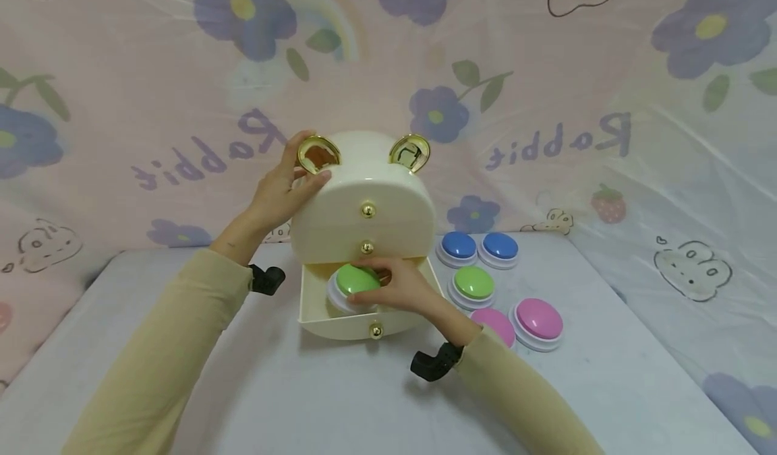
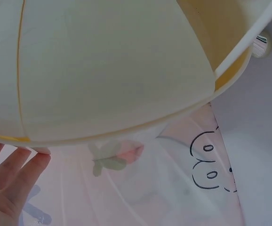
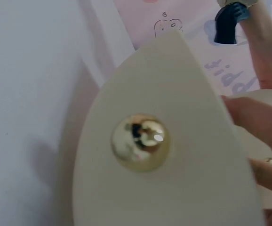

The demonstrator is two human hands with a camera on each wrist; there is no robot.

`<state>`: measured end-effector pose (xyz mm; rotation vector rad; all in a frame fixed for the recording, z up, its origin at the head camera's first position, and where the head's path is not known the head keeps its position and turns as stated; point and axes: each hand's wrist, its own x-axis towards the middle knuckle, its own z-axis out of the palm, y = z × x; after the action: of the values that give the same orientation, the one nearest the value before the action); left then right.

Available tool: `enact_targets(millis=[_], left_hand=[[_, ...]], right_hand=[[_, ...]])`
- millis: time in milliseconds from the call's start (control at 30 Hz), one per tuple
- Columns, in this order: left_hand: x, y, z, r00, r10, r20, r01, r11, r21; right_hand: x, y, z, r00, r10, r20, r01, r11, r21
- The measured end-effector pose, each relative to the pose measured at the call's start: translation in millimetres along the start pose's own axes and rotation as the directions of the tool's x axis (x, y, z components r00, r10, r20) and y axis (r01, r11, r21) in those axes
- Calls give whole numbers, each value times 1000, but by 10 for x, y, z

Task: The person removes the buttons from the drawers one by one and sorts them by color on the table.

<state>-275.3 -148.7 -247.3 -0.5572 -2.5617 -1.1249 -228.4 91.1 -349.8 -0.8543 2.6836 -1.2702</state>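
Note:
A cream storage box (image 1: 364, 222) with gold-rimmed ears and round gold knobs stands on the table, its bottom drawer (image 1: 312, 303) pulled out. My left hand (image 1: 279, 189) holds the box's upper left by the ear, thumb in front and fingers behind. In the left wrist view, those fingertips (image 2: 39, 162) touch the box's back edge. My right hand (image 1: 397, 285) grips a green-topped push button (image 1: 355, 281) with a white base, inside the drawer. The drawer front (image 3: 188, 155) and its gold knob (image 3: 140, 141) hide this button in the right wrist view.
Right of the box are two blue buttons (image 1: 458, 245), another green button (image 1: 473, 283) and two pink buttons (image 1: 539, 319); my right forearm partly covers one pink button. A printed cloth (image 1: 376, 71) hangs behind the white-covered table (image 1: 255, 387).

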Motion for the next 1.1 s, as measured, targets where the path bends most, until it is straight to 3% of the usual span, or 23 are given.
enact_targets(millis=[500, 867, 1100], left_hand=[[9, 8, 4, 1000, -14, 7, 14, 1000, 8], [7, -3, 16, 1000, -6, 2, 6, 1000, 4], [-4, 8, 3, 1000, -10, 2, 10, 1000, 12]], right_hand=[[-176, 61, -209, 987, 111, -120, -95, 986, 134], [-339, 161, -339, 965, -21, -262, 32, 999, 40], [-444, 226, -442, 955, -24, -295, 33, 999, 26]])
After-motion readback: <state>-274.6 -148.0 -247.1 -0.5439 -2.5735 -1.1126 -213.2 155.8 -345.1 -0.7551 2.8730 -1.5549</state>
